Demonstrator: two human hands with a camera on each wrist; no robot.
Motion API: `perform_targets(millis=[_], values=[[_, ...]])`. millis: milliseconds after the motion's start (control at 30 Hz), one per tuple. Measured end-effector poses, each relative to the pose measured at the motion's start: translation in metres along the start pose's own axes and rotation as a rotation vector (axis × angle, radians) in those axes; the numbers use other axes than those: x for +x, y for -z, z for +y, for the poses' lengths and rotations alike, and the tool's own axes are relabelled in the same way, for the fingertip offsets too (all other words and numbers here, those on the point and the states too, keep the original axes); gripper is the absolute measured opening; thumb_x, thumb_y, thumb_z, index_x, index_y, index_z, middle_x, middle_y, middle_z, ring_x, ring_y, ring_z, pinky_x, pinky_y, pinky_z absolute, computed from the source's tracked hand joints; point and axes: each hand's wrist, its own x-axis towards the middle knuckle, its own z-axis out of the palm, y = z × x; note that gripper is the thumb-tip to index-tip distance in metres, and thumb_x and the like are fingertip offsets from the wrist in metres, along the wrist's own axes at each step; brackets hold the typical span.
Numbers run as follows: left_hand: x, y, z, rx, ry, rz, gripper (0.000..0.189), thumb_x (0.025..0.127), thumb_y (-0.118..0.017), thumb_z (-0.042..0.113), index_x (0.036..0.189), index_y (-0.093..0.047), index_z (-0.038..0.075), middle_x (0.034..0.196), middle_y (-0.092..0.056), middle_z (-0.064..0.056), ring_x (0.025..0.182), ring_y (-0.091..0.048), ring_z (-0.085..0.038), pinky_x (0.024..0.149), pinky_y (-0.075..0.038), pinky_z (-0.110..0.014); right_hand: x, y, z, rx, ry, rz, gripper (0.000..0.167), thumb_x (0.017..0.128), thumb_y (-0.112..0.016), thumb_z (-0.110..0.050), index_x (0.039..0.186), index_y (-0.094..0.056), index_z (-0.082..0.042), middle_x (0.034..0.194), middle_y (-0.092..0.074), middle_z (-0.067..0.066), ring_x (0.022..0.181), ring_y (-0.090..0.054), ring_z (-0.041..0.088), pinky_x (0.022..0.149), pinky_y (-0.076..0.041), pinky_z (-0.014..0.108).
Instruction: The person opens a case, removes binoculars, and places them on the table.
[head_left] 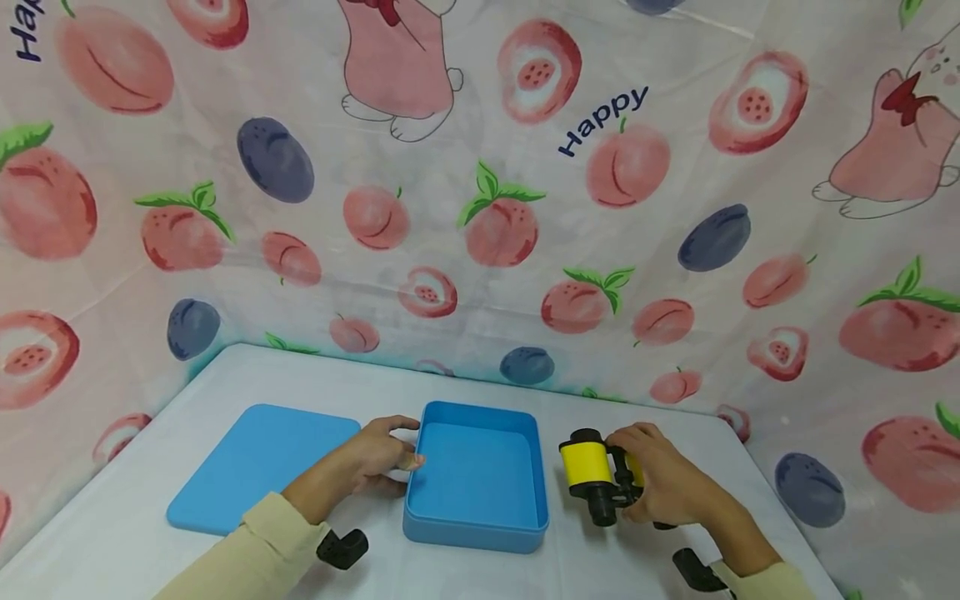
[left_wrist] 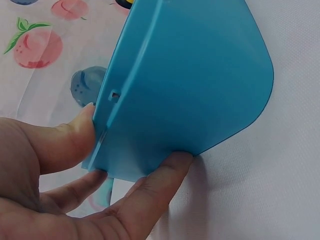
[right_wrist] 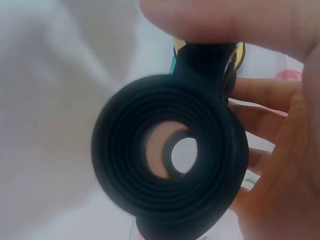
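An open blue box (head_left: 478,533) stands on the white table, its inside facing up. My left hand (head_left: 382,457) holds it by its left wall. In the left wrist view the thumb (left_wrist: 75,137) lies at the rim and the fingers (left_wrist: 155,192) touch the outer wall. To the right of the box, my right hand (head_left: 667,479) grips a pair of yellow and black binoculars (head_left: 588,467). An eyepiece of the binoculars (right_wrist: 117,155) fills much of the right wrist view, with the thumb above it and the other fingers behind.
A flat blue lid (head_left: 251,467) lies on the table (head_left: 480,579) left of the box, partly behind the left forearm. A cloth (head_left: 450,208) printed with fruit and rabbits hangs along the table's back and sides.
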Motion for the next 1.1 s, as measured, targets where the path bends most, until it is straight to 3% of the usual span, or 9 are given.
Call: perform_targets(millis=[1100], values=[[0.002, -0.001, -0.002, -0.003, -0.004, 0.003, 0.063, 0.097, -0.069, 0.001, 0.155, -0.043, 0.005, 0.146, -0.054, -0.032, 0.121, -0.064, -0.045, 0.090, -0.060, -0.062, 0.000, -0.019, 0.008, 0.014, -0.004, -0.003, 0.094, 0.053, -0.102, -0.025, 0.136, -0.060, -0.011, 0.141, -0.058, 0.010, 0.133, -0.044, 0.034, 0.108, -0.048, 0.068]])
